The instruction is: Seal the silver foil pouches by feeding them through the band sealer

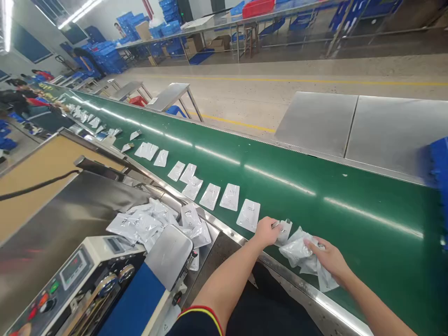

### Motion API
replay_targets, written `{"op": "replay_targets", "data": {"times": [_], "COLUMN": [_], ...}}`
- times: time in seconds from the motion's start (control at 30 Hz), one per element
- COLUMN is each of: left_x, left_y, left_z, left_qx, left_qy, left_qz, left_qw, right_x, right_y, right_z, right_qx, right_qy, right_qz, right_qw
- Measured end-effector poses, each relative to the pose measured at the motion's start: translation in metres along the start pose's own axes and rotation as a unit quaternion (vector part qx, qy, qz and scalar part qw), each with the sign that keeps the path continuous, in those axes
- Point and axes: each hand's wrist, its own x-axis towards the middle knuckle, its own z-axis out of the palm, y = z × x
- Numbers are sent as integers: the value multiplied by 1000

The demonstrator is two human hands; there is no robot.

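Note:
My left hand (268, 231) pinches the edge of a small white packet (284, 231) over the near side of the green conveyor belt (280, 196). Just right of it, my right hand (327, 256) is closed around a bunch of white packets (300, 248) at the belt's near edge. One packet of the bunch hangs down below my fingers. To the left of my hands, a flat white packet (248, 215) lies on the belt, with another (230, 197) beyond it in a row of several more.
A sealing machine (80, 275) with a metal plate (170, 256) stands at the lower left, beside a pile of white packets (147, 224). Steel tables (315, 121) border the belt's far side. A blue crate (439, 172) is at the right edge. People sit far left.

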Motion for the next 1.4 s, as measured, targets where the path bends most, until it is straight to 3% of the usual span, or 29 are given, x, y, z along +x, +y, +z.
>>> {"op": "replay_targets", "data": {"times": [0.1,0.2,0.4,0.53,0.67,0.77,0.87,1.0,1.07,1.13,1.23,1.33,1.4], "left_x": [-39,-78,-145,-169,-181,-196,-225,-271,-288,-300,-309,-313,-313], "left_y": [-15,-23,-19,-18,-24,-33,-45,-62,-70,-77,-87,-96,-102], "left_z": [-41,-91,-175,-220,-267,-295,-306,-295,-287,-283,-284,-289,-293], "left_qx": [-37,-66,-110,-178,-263,-315,-351,-375,-401,-420,-399,-373,-366], "left_qy": [64,152,363,527,654,711,739,739,729,718,718,716,710], "left_qz": [24,34,4,-33,-50,-51,-53,-37,-34,-33,-42,-56,-61], "left_qw": [997,986,925,830,707,627,573,559,554,554,569,587,599], "right_x": [-16,-31,-35,-32,-41,-50,-58,-72,-81,-87,-80,-59,-44], "right_y": [-4,-29,-127,-219,-306,-352,-381,-381,-361,-333,-299,-285,-286], "right_z": [2,21,85,144,228,296,362,461,509,543,563,558,553], "right_qx": [-71,-92,-119,-168,-235,-291,-326,-305,-252,-189,-125,-115,-133], "right_qy": [-85,-158,-230,-260,-294,-318,-356,-449,-471,-450,-379,-358,-373], "right_qz": [-76,-149,-311,-437,-541,-579,-610,-637,-640,-653,-671,-641,-624], "right_qw": [991,972,915,845,752,692,628,547,552,579,625,670,674]}}
